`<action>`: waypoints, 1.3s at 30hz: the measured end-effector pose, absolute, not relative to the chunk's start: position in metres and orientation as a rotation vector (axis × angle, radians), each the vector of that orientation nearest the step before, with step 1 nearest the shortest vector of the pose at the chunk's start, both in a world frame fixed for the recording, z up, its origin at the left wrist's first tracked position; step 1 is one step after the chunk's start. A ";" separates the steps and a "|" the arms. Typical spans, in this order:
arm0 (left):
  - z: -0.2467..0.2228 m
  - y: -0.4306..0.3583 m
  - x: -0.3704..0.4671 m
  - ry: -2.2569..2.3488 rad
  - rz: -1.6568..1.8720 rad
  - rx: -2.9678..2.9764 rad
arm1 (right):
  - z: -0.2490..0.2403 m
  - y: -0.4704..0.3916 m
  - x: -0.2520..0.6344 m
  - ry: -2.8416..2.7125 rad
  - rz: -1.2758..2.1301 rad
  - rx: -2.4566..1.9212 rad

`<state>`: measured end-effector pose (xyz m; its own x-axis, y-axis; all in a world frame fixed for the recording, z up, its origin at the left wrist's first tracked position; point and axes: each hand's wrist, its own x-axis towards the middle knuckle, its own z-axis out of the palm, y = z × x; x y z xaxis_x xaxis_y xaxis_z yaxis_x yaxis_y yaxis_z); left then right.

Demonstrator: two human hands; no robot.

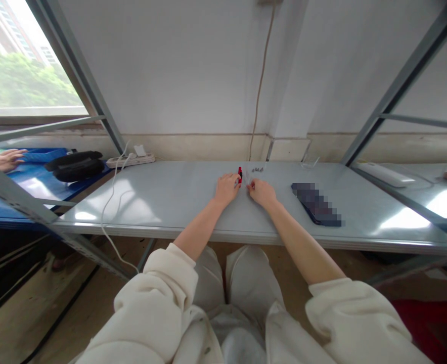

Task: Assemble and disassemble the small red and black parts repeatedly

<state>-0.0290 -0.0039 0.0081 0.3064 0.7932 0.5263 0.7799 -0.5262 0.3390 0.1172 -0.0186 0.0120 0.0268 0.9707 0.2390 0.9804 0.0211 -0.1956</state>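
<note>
On the grey table (163,202), my left hand (228,188) has its fingers closed around a small red and black object (240,172), whose upper end shows past the fingertips. My right hand (262,192) is a little to the right, its fingers curled into a pinch; a tiny reddish bit shows at the fingertips, too small to name. Between the hands lies something clear, perhaps a small plastic bag (248,177). Just beyond my right hand sit several small grey metal pieces (257,170).
A dark phone-like object (316,205), partly pixelated, lies right of my right arm. At the back left is a white power strip (130,161) with a hanging cable. Metal posts frame both sides. Another person's hand (7,160) is at a blue table (26,187), near a black case (77,167).
</note>
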 end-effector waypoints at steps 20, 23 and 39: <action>0.010 -0.006 -0.023 1.517 1.029 2.621 | 0.018 -0.026 0.112 -1.989 -0.057 -2.054; 0.009 -0.003 -0.024 1.508 1.253 2.452 | 0.018 -0.025 0.113 -2.016 -0.045 -2.066; 0.008 0.003 -0.028 1.407 1.616 2.210 | 0.017 -0.025 0.113 -2.171 -0.093 -1.887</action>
<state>-0.0281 0.0026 0.0075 0.0321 0.6887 0.7243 0.6225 -0.5807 0.5246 0.1128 -0.0248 0.0171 -0.1204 0.9637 0.2381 0.9806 0.1529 -0.1229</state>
